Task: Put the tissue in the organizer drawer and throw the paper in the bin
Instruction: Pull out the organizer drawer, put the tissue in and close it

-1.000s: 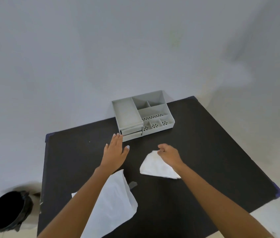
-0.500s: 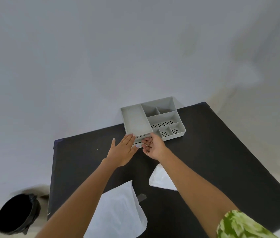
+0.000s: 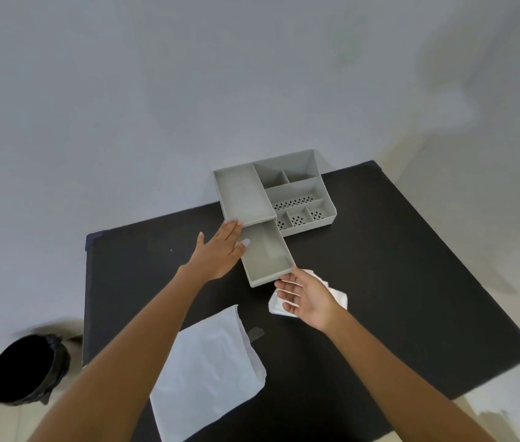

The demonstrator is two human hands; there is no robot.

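Observation:
A grey organizer point(image 3: 300, 186) stands at the table's far edge. Its drawer point(image 3: 265, 253) is pulled out toward me and holds nothing. My left hand point(image 3: 220, 253) lies flat with fingers apart against the drawer's left side and the organizer's front corner. My right hand point(image 3: 303, 298) is open, palm turned left, fingertips just below the drawer's front right corner. A crumpled white tissue point(image 3: 338, 296) lies on the table under and behind that hand, partly hidden. A flat white sheet of paper point(image 3: 207, 368) lies near the front, under my left forearm.
The black table point(image 3: 395, 282) has its left edge near the paper. A round black bin point(image 3: 26, 368) stands on the floor at the lower left, beside the table. A small dark scrap point(image 3: 255, 333) lies next to the paper. A pale wall rises behind the organizer.
The drawer has slid out of the organizer toward me. My right hand left the tissue, reached the drawer front and came back with it. My left hand moved up to the organizer.

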